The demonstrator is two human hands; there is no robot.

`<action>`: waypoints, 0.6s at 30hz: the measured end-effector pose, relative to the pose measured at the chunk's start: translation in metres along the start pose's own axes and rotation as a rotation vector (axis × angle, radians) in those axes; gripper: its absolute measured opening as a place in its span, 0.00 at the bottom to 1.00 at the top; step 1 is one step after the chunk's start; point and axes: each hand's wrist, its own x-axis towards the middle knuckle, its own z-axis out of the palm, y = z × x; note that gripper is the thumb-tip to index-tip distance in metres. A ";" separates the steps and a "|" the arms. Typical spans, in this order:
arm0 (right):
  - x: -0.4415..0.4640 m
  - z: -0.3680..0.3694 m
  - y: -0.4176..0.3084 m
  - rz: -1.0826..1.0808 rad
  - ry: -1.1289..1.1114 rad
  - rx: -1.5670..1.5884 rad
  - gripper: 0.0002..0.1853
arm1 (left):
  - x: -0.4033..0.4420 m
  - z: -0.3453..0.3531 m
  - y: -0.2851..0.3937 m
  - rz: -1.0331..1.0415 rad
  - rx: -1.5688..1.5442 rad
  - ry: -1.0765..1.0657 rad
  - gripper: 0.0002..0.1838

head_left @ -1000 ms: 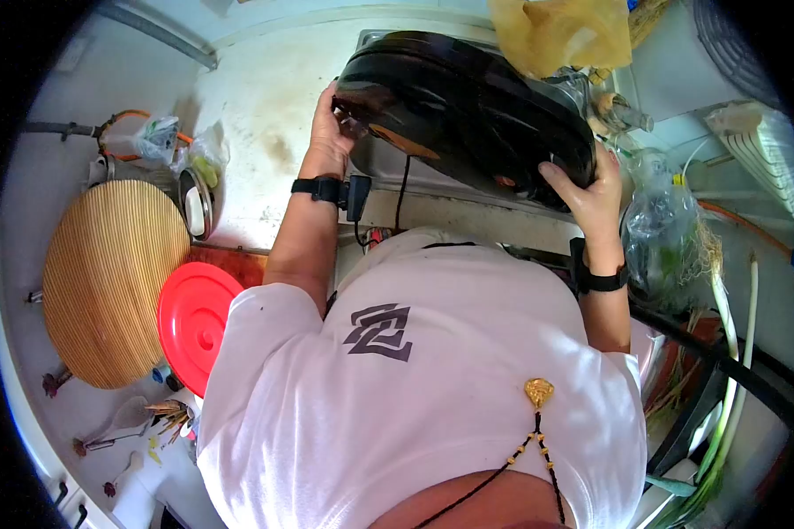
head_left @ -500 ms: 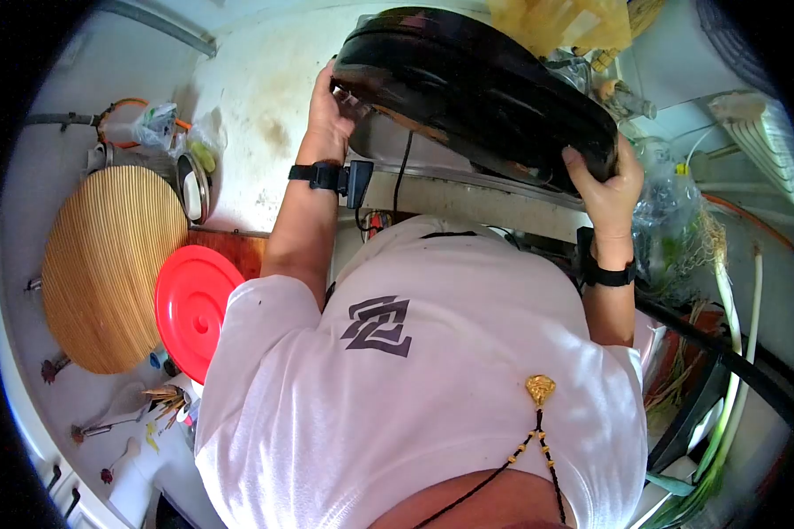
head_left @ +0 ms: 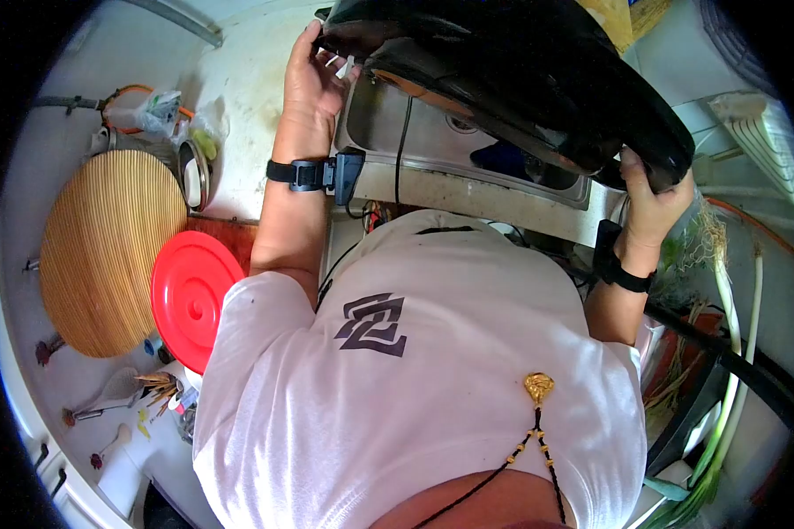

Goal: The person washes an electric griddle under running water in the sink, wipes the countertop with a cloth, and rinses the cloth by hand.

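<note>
A large, glossy black appliance-like object point(head_left: 503, 79) is held up, tilted, over a metal sink point(head_left: 366, 132). My left hand point(head_left: 313, 79) grips its left end, with the fingers partly behind it. At its lower right end my right hand point(head_left: 653, 198) is wrapped round the edge, thumb on the near side. A brownish patch shows on the object's underside. A black cord point(head_left: 403, 154) hangs down in front of the sink. Something dark, not clearly made out, lies in the sink's right part.
To the left are a ribbed wooden board point(head_left: 110, 256), a red lid point(head_left: 196, 300) and plastic bags point(head_left: 157, 113). Spring onions point(head_left: 732, 353) and a dark bar stand at the right. A yellow bag point(head_left: 610, 19) is behind the object.
Both hands have raised the black object and moved it away from my body, and its right end has shifted to the right. More of the sink now shows beneath it.
</note>
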 end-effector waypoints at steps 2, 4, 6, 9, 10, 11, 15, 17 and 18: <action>-0.003 -0.004 -0.002 0.040 0.023 0.052 0.21 | -0.001 0.002 0.003 0.014 -0.006 -0.022 0.18; -0.002 -0.007 -0.003 0.013 0.037 0.054 0.20 | -0.003 0.005 0.005 0.028 -0.013 -0.045 0.17; -0.002 -0.010 -0.005 -0.015 0.053 0.056 0.20 | -0.007 0.009 0.008 0.037 -0.009 -0.042 0.17; -0.003 -0.014 -0.008 -0.001 0.076 0.081 0.20 | -0.009 0.013 0.010 0.050 -0.002 -0.075 0.17; -0.003 -0.015 -0.009 -0.013 0.067 0.078 0.20 | -0.010 0.015 0.010 0.053 -0.001 -0.079 0.17; -0.003 -0.016 -0.009 -0.023 0.058 0.076 0.20 | -0.012 0.017 0.010 0.049 0.007 -0.070 0.17; -0.003 -0.021 -0.011 -0.043 0.082 0.061 0.19 | -0.014 0.021 0.013 0.029 0.021 -0.071 0.16; -0.003 -0.022 -0.014 -0.042 0.078 0.020 0.18 | -0.015 0.024 0.014 0.032 0.031 -0.078 0.16; -0.003 -0.023 -0.014 -0.045 0.083 0.022 0.18 | -0.016 0.025 0.015 0.031 0.039 -0.077 0.17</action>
